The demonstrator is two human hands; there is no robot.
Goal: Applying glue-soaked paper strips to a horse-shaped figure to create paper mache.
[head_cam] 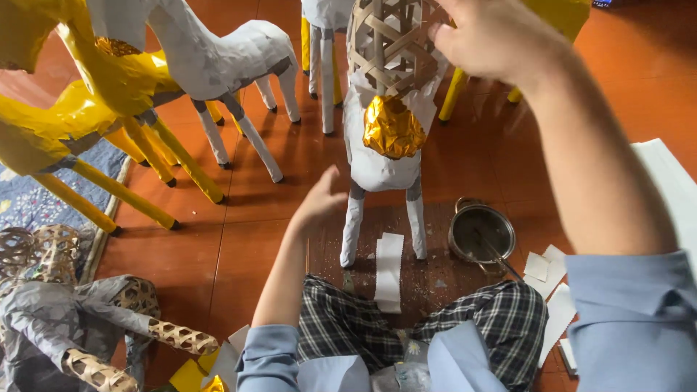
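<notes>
A polished red-brown floor fills the room, crowded with standing animal figures: yellow ones at the left, a white one beside them, and unfinished woven pieces lying at the lower left. From the head camera, the person sits on the floor, checked trousers at the bottom edge, facing a paper-covered animal figure that stands upright straight ahead, its long axis running up and away from the lap, its bare bamboo lattice topmost and a gold foil patch on its chest. The right hand is raised to the lattice's upper right edge, fingers curled against it, touching. The left hand hovers lower, loosely open, just beside the figure's left front leg, holding nothing. A paper strip lies between the legs; a small metal pot sits to the right.
</notes>
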